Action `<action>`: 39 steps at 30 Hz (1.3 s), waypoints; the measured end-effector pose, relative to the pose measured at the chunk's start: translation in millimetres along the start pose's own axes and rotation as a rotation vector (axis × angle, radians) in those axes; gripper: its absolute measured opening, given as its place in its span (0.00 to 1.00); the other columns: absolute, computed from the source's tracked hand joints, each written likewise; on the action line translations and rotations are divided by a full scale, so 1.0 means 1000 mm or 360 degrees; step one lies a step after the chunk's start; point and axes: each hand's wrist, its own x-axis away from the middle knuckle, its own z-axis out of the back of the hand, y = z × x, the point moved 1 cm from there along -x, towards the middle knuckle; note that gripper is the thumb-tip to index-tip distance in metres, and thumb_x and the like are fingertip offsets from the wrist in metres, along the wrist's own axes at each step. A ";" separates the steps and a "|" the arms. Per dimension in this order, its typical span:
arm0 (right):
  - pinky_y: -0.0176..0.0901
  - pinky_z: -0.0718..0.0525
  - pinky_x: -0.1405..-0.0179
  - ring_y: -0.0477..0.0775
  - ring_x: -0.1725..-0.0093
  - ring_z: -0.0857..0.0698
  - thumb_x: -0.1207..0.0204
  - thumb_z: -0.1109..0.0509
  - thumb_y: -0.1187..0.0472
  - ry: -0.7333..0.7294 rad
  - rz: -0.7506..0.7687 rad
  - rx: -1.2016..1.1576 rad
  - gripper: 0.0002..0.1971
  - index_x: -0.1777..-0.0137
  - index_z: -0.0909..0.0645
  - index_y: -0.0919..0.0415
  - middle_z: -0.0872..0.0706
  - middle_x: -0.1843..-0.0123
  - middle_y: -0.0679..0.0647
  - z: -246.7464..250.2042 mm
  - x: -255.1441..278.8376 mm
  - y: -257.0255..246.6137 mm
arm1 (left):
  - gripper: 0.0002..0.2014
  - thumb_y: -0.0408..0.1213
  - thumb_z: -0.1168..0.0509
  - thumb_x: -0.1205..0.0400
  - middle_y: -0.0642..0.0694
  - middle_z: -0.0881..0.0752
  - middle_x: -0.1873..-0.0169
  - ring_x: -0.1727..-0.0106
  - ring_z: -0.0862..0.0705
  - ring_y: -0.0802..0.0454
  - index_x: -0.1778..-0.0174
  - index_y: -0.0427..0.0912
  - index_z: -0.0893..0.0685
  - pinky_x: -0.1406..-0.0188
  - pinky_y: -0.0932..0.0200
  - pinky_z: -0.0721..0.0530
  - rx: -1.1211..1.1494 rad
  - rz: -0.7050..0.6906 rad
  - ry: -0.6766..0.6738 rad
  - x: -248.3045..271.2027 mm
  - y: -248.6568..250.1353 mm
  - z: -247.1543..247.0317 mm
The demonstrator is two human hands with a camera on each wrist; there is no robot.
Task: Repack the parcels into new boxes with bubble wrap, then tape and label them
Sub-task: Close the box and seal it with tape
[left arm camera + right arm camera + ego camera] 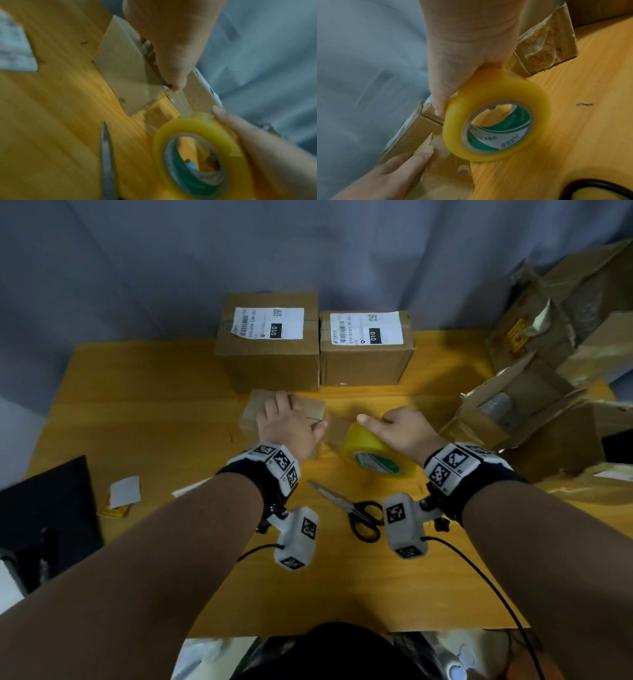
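A small cardboard box (286,414) lies on the yellow wooden table (137,412), directly in front of the left one of two labelled, sealed boxes (269,340) at the table's far edge. The left hand (287,428) lies on top of the small box with fingers extended, pressing the top down; in the left wrist view the thumb (171,56) bears on the box's edge where the flaps meet. Just to the right of the small box, the right hand (402,429) grips a roll of yellowish clear tape (375,448), thumb and fingers curled over its outer rim, the roll standing on edge. A drawn strip of tape (441,151) runs from the roll to the small box's near end. Nearer the person than the small box, black-handled scissors (352,508) lie flat on the table, apart from the roll. Well to the right of the small box stands a heap of opened, torn cartons (534,405). To its left, near the table's edge, lie paper scraps (121,494).
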 end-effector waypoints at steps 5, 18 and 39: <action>0.51 0.22 0.43 0.62 0.39 0.21 0.25 0.39 0.35 -0.0117 -0.0208 -0.0250 0.29 0.38 0.19 0.58 0.18 0.39 0.57 0.001 0.001 0.016 | 0.41 0.63 0.59 0.16 0.35 0.69 0.20 0.18 0.67 0.38 0.19 0.39 0.68 0.19 0.45 0.64 0.0118 0.0142 -0.0275 0.002 0.006 -0.013; 0.43 0.37 0.74 0.49 0.73 0.32 0.25 0.35 0.35 -0.0322 0.0035 -0.0156 0.27 0.73 0.37 0.54 0.34 0.72 0.49 0.008 0.025 -0.018 | 0.36 0.61 0.57 0.16 0.38 0.67 0.19 0.17 0.65 0.42 0.18 0.50 0.66 0.19 0.46 0.57 -0.0208 -0.0309 -0.0279 0.014 -0.029 -0.010; 0.44 0.39 0.73 0.52 0.77 0.39 0.16 0.44 0.42 -0.0350 -0.0338 0.0010 0.25 0.72 0.38 0.55 0.38 0.75 0.52 -0.003 0.064 -0.017 | 0.43 0.63 0.54 0.17 0.26 0.58 0.20 0.18 0.57 0.31 0.18 0.36 0.64 0.19 0.39 0.54 -0.0217 -0.0099 -0.0070 0.007 -0.005 -0.023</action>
